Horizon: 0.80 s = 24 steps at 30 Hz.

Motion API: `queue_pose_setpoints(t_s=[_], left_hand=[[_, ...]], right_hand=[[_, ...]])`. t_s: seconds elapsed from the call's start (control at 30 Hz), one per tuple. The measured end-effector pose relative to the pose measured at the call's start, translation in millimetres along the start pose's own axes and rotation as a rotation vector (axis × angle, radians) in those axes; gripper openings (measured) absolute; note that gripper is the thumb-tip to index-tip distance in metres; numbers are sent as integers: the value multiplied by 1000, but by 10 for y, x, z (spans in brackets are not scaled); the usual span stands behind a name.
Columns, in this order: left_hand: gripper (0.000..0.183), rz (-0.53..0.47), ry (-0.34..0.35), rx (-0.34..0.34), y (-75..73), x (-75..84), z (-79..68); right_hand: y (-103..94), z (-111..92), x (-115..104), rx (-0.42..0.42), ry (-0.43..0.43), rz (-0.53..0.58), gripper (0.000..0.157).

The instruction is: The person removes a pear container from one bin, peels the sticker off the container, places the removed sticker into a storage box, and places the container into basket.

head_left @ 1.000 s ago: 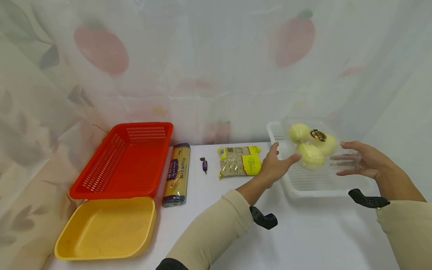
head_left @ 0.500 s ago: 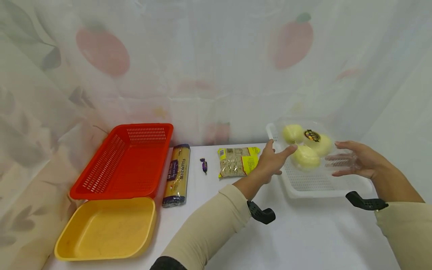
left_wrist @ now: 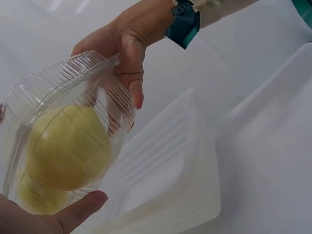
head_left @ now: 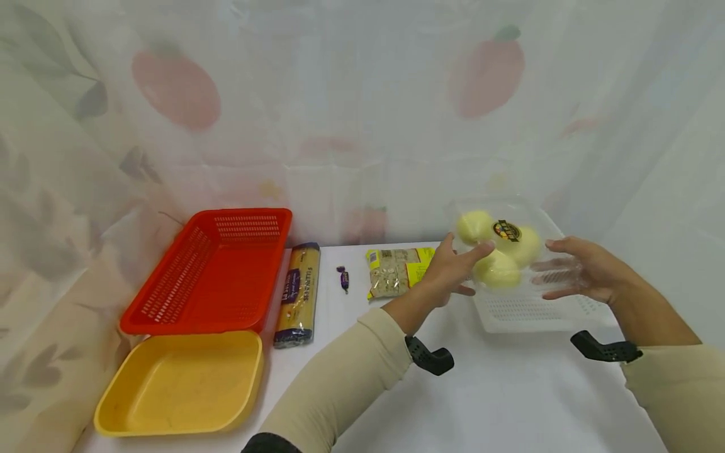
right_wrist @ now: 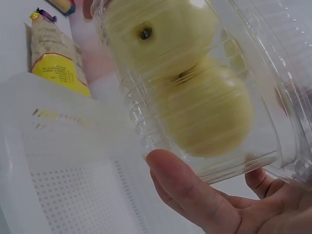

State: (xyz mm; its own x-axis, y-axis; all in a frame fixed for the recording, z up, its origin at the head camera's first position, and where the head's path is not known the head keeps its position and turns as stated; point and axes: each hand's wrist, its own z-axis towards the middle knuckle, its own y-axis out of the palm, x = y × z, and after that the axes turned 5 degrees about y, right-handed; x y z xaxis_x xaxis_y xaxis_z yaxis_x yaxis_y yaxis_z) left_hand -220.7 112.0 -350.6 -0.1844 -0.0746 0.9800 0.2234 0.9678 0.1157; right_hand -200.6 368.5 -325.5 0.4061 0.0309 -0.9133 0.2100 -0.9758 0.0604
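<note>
A clear plastic clamshell box point(head_left: 544, 229) holds several round, pale yellow fruits point(head_left: 498, 269). It bears a dark round label and hangs tilted above the white basket point(head_left: 521, 314). My left hand point(head_left: 453, 270) grips its left side, thumb over the near corner. On the other side, my right hand point(head_left: 589, 270) holds the box, some fingers seen through the plastic. The left wrist view has the box point(left_wrist: 73, 73) between both hands, with the right hand point(left_wrist: 124, 48) at its upper end. In the right wrist view, my right thumb point(right_wrist: 175, 175) presses the box's lower edge.
A red basket point(head_left: 226, 277) and a yellow tub point(head_left: 181, 384) stand at the left. Beside them lie a long pasta packet point(head_left: 297, 296), a small purple-wrapped candy point(head_left: 344, 279) and a yellow-labelled bag of grain point(head_left: 393, 274). A curtain hangs behind the table.
Both hands have carried the clamshell box leftward over the white basket, toward the bag of grain. Their hold on it looks the same. The things on the table have stayed put.
</note>
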Motion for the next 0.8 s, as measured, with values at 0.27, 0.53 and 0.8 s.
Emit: queue_pose_setpoints(t_s=[0.27,0.53,0.8], left_hand=[[99,-53,-1,-52,-220,15,-59],[95,-44,6,-60,-484,60,-202],[80,-18,25,-91,-701,82,-338]], right_hand=[[193,-9,36,-12,-15,-49,33],[449,-23,82,-43,-52,-58,23],[647,-58,134,-81,-90,-52,23]])
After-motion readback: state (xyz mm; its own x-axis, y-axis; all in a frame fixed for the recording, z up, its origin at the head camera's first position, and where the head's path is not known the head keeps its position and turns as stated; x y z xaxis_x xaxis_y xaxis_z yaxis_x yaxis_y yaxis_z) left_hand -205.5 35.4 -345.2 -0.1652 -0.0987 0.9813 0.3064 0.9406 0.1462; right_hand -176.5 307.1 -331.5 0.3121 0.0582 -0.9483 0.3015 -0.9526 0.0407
